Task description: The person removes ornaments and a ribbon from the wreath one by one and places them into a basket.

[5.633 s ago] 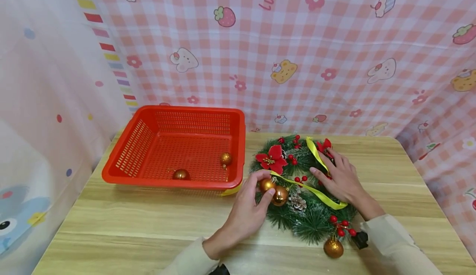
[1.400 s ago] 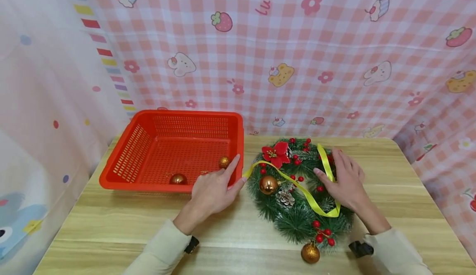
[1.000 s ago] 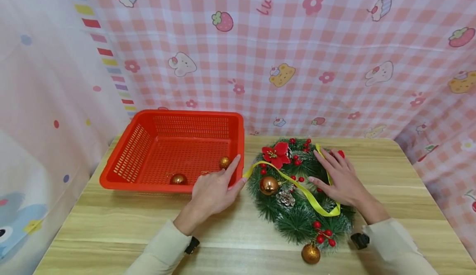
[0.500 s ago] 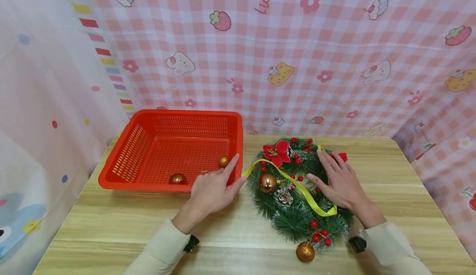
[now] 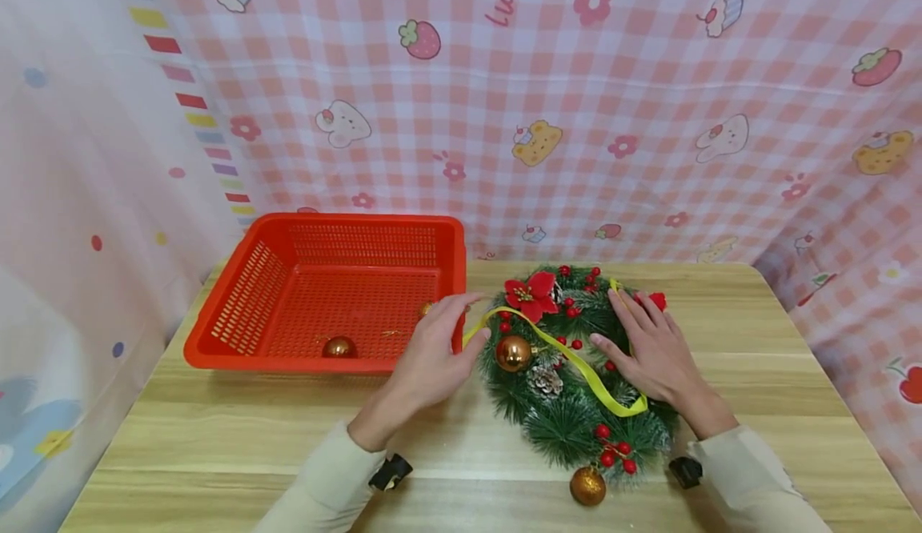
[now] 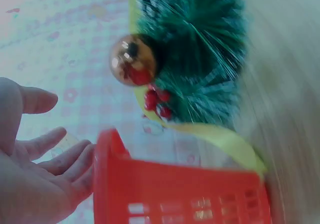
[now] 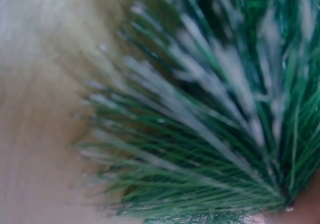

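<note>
A green wreath (image 5: 562, 425) lies on the table, dressed with a red poinsettia (image 5: 531, 296), red berries (image 5: 615, 451), a pine cone (image 5: 545, 381) and a shiny copper bauble (image 5: 513, 353). My right hand (image 5: 654, 349) rests on its right side, fingers spread over a yellow ribbon (image 5: 596, 385). The ribbon crosses the wreath and runs left to the red basket (image 5: 324, 364). Beside the basket's right rim is my left hand (image 5: 435, 357), fingers loosely extended and holding nothing; the left wrist view shows its palm (image 6: 40, 189). Green needles (image 7: 200, 149) fill most of the right wrist view.
Inside the basket lie a copper bauble (image 5: 339, 347) and a glittery one (image 5: 426, 309) mostly hidden behind my left hand. Another glittery bauble (image 5: 587, 486) sits at the wreath's front edge. A pink checked cloth (image 5: 432, 117) hangs behind the wooden table (image 5: 216, 453).
My left hand, earlier at two baubles on the wreath, moved to the basket's corner and has just shifted slightly right. My right hand stays on the wreath. One bauble now shows at the wreath's left.
</note>
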`<state>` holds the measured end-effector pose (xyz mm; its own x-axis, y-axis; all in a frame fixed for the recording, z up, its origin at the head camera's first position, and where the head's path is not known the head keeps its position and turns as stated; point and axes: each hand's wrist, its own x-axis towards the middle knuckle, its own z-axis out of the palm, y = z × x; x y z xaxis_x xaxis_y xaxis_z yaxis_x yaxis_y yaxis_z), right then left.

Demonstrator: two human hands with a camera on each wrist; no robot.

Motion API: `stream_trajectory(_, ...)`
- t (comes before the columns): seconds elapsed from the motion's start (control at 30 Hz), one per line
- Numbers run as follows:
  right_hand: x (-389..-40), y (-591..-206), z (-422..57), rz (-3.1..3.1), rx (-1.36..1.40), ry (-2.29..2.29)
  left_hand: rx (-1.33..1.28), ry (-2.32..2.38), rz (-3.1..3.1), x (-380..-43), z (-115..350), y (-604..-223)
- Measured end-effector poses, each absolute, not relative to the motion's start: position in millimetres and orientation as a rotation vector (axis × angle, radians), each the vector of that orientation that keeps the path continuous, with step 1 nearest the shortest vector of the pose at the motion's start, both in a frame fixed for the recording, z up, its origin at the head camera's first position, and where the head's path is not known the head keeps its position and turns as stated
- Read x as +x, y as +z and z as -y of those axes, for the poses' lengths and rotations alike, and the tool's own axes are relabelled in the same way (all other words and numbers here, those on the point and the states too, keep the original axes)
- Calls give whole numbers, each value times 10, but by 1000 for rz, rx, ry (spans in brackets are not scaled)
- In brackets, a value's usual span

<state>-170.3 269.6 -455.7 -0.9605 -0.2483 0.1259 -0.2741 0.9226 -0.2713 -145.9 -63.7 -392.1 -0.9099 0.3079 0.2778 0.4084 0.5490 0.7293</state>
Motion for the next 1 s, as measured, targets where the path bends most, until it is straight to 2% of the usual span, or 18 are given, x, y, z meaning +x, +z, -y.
stream_trajectory(0.23, -1706, -4556, -2691, 2991, 412, 436, -682, -1639, 2728, -1403, 470, -3899)
stream_trajectory(0.47, -1720, -4572, -2689, 2984, 415, 434, -680, -1607, 2826, -1336, 332, -3993)
stream_trajectory(1.0, -1708, -4579, -2700, 2982, 406, 429, -489, -1626, 2774, -1316, 189, -4195)
